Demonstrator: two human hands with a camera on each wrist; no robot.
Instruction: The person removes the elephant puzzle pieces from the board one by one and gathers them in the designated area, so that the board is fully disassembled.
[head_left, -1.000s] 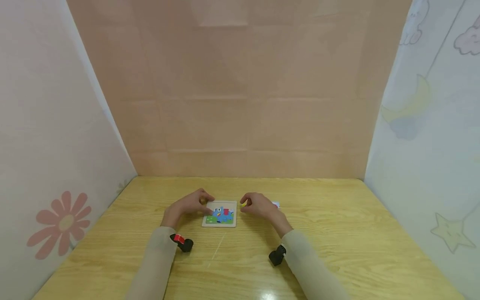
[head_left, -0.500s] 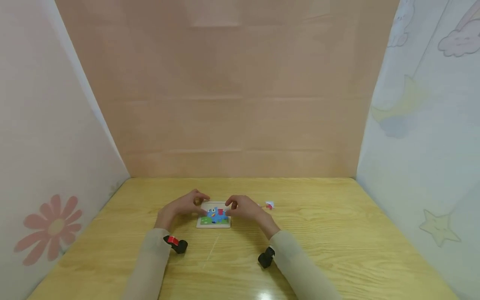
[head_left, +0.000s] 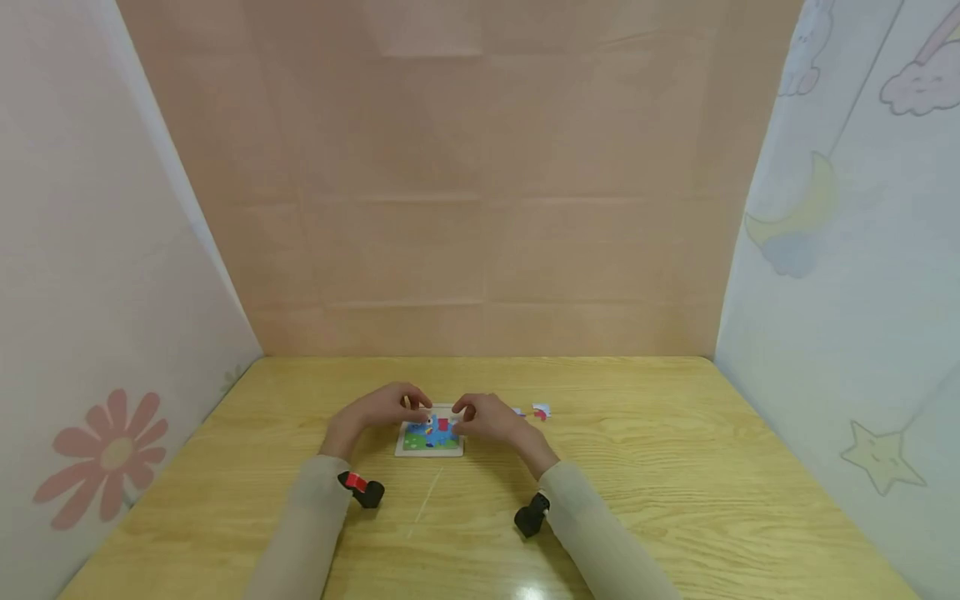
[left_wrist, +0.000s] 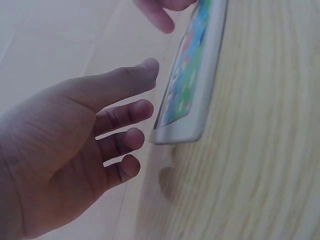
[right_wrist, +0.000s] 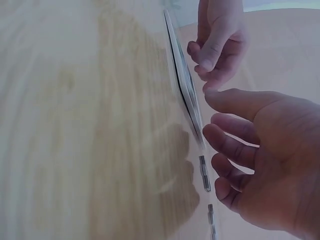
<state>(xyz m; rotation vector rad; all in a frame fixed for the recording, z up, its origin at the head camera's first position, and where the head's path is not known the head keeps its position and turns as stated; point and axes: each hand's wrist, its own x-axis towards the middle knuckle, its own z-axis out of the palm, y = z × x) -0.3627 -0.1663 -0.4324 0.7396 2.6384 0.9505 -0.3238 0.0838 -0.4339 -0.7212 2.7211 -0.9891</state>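
Fingers (left_wrist: 125,114) relaxed on both sides of a little tray jigsaw (head_left: 429,453)

So, starting at the left: the left hand (head_left: 378,407) leans in over the tray's upper left, thumb and other fingers apart and gently bent. The left wrist view shows nothing held between them. From the head view the thumb overlaps the picture, but whether it's really touching, I can't tell.

Next along, the jigsaw lies on the tabletop (head_left: 645,500) between the two hands. Pale rim, blue cartoon animal (head_left: 441,436) on a green strip. Hands cover bits of the top, so no idea how full it is up there. Looks like thin wood or board, so I'd guess light and stiff, and likely to skate about if nudged. I'd steady it by the side rims.

Then the right hand (head_left: 491,417) at the tray's right edge: fingers curved, a gap to the thumb, no piece that I can make out in there.

Just past it there's a second loose piece (head_left: 519,411), mostly hidden by the hand, and beside that a red-and-white puzzle piece (head_left: 542,412). Both look thin and flat, so probably fiddly to lift. Pinch opposite edges, and go easy on any narrow tabs, which might chip.
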